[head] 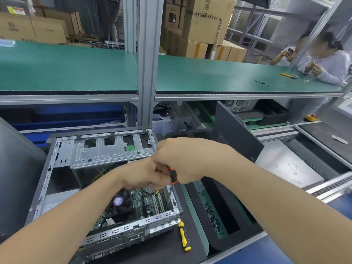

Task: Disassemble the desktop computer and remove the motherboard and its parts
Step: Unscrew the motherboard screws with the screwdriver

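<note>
Orange/blk screwdriver [173,178]; yellow/blk one [183,237]; green motherboard [150,201]; purple fan sticker [118,201].

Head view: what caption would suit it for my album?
Left hand and right hand hold an orange screwdriver, tip down in the open case by the motherboard.

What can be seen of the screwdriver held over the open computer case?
The screwdriver has a black handle with orange trim and a thin dark metal shaft. It stands nearly upright, tip down inside the open computer case, close to its right wall, at the edge of the green motherboard. The right hand grips the handle from above; the left hand pinches its lower end. Most of the handle is hidden, and the tip is too small to make out.
</note>
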`<act>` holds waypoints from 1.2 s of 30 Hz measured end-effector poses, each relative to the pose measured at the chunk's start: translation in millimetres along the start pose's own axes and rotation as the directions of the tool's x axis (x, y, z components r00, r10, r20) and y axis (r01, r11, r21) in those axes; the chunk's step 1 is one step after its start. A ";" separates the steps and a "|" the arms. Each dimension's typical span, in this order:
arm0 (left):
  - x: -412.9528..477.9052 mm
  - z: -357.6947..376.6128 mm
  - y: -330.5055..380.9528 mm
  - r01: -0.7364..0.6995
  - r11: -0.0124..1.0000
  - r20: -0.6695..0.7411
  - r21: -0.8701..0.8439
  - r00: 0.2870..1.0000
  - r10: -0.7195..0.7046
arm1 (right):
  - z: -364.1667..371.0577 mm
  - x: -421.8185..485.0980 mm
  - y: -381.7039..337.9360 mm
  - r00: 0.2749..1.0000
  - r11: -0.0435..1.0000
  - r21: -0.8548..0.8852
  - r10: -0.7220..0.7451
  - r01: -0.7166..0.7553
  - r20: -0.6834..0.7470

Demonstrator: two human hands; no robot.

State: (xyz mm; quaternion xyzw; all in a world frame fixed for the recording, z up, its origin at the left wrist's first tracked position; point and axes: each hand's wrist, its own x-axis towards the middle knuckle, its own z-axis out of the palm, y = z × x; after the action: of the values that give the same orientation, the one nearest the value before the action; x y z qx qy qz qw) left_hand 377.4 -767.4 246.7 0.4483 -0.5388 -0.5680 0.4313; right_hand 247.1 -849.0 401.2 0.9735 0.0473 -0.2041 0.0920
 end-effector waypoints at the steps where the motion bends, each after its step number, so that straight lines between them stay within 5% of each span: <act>1: 0.9 -1.2 -1.5 0.014 1.000 -0.014 0.003 1.000 -0.014 | -2.3 -2.3 -0.1 1.000 0.999 0.032 -0.007 0.008 -0.016; 7: 2.0 0.9 0.3 -0.062 0.998 0.022 0.018 0.998 0.062 | 0.4 1.2 -11.1 0.903 0.909 0.029 0.417 -0.417 -0.098; 9: -2.0 -2.3 2.7 -0.099 0.994 0.066 0.042 0.993 0.096 | 7.3 9.3 -15.0 0.886 0.885 0.148 0.456 -0.442 -0.083; 15: -36.0 -23.0 5.4 -0.033 0.991 0.132 0.133 0.991 0.015 | 8.1 35.3 -39.5 0.924 0.942 0.204 0.311 -0.267 -0.225; 22: -103.5 -40.8 -4.0 0.101 0.994 -0.088 0.049 0.991 -0.096 | -13.7 75.9 -77.2 0.937 0.987 0.118 0.143 -0.110 -0.318; 29: -174.5 -50.4 -16.1 0.096 0.986 -0.369 -0.140 0.918 -0.142 | -41.9 112.2 -125.5 0.942 0.998 0.062 0.047 -0.028 -0.333; 36: -232.8 -50.1 -14.8 0.076 0.982 -0.429 -0.172 0.892 -0.144 | -59.3 140.8 -168.2 0.924 0.999 0.045 0.004 0.015 -0.382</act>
State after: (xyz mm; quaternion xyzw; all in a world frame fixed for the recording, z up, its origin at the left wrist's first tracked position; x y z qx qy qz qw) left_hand 478.7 -551.5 241.4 0.5608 -0.3567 -0.5148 0.5415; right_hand 376.9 -664.9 370.5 0.9963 0.0623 -0.0119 0.0576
